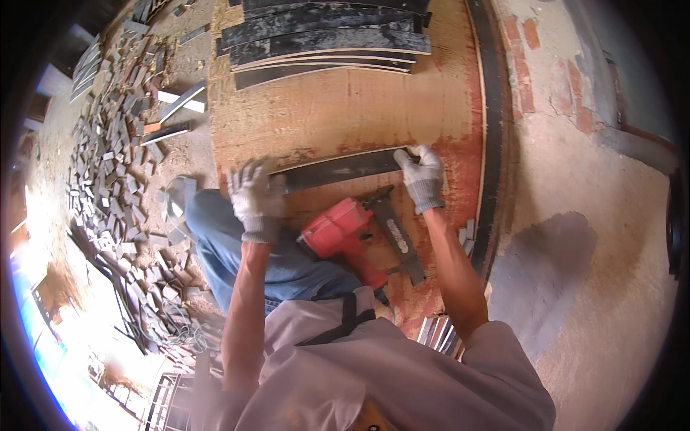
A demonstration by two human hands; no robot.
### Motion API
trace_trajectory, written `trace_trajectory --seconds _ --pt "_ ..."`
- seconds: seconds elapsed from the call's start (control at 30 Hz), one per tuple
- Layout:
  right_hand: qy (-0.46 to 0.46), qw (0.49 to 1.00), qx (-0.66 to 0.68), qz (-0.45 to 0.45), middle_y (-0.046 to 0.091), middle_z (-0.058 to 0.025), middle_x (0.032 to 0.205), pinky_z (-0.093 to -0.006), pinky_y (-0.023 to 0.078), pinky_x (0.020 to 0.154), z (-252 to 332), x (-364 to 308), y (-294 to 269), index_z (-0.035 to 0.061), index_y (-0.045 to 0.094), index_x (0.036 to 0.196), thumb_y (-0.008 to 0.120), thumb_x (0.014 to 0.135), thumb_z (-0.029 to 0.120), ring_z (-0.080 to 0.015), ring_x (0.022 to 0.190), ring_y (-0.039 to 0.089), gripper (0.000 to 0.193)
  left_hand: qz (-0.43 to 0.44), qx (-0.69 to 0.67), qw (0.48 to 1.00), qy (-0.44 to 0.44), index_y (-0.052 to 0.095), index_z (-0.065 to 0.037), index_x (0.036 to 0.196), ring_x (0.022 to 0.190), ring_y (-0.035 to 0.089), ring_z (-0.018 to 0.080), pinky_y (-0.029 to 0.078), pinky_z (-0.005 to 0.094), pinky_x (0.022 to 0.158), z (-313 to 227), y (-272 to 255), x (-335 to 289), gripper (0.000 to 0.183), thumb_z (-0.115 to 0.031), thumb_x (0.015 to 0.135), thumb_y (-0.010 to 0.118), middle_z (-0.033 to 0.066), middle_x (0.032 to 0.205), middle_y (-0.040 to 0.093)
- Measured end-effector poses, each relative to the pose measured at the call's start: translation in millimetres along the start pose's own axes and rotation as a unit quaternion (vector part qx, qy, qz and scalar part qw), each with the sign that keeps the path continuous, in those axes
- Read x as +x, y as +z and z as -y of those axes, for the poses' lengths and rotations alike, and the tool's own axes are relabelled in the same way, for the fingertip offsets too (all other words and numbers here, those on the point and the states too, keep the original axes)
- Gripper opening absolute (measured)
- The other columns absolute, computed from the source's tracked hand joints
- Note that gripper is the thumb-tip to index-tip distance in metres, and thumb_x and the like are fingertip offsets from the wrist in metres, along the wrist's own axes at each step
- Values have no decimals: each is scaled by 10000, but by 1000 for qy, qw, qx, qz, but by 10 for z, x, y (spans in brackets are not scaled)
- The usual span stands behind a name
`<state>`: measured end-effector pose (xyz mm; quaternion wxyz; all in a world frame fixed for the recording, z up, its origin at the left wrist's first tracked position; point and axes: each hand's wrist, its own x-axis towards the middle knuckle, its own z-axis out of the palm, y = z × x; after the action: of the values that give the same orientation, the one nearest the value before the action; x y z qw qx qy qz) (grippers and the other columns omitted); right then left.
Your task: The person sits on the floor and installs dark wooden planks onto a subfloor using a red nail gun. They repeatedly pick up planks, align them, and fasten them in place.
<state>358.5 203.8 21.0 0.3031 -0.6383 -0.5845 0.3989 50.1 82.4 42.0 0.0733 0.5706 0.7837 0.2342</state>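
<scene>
A dark, slightly curved wooden strip (341, 171) with a pale edge lies crosswise in front of me on the wooden board. My right hand (422, 178), in a grey-white knit glove, pinches the strip's right end between thumb and fingers. At the other end is my left hand (255, 197), gloved alike and blurred by motion; its fingers look spread, and I cannot tell whether it touches the strip. Just nearer than the strip, a red and black nail gun (339, 228) rests on its side by my knee, its long black magazine pointing toward my right forearm.
Several dark planks (323, 47) are stacked at the board's far end. Small dark wood offcuts (118, 187) litter the floor at left. A dark rail (494, 144) edges the reddish-stained board (345, 108) at right. More strips (440, 335) lie beside my right elbow.
</scene>
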Motion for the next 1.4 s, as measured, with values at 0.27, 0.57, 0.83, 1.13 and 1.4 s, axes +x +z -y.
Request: trace_trajectory --seconds 0.27,0.57,0.83,1.13,1.4 --pt "67 997 -16 -19 737 -77 767 -290 519 603 21 52 41 -3 708 902 834 824 132 -109 645 642 201 107 -136 985 -10 775 -123 920 951 669 324 492 439 905 -563 331 277 242 -330 798 745 93 969 741" --pt "134 991 -3 -6 728 -71 737 -289 518 581 134 40 7 -2 707 894 822 837 133 -101 628 637 187 144 -77 979 126 706 -73 1113 1055 628 373 490 477 937 -476 240 278 598 -507 713 801 154 1091 691" --pt "95 994 47 -26 686 -37 688 -277 445 461 9 42 38 6 694 892 806 846 100 -69 512 545 154 166 -95 976 108 694 -53 1097 1063 630 374 491 477 935 -528 216 279 600 -494 708 812 161 1093 687" --pt "99 994 44 -11 665 -36 684 -291 442 475 94 51 2 1 674 915 786 867 98 -91 526 540 156 130 -131 983 10 760 -145 906 941 660 298 461 427 964 -652 328 329 252 -368 787 755 56 919 730" --pt "-16 967 -215 135 672 -195 1007 -463 525 787 733 -1198 -177 -26 508 1300 753 871 322 -391 920 660 604 76 -115 990 -4 770 -143 844 876 653 287 425 426 1004 -650 333 280 167 -300 800 736 54 865 728"
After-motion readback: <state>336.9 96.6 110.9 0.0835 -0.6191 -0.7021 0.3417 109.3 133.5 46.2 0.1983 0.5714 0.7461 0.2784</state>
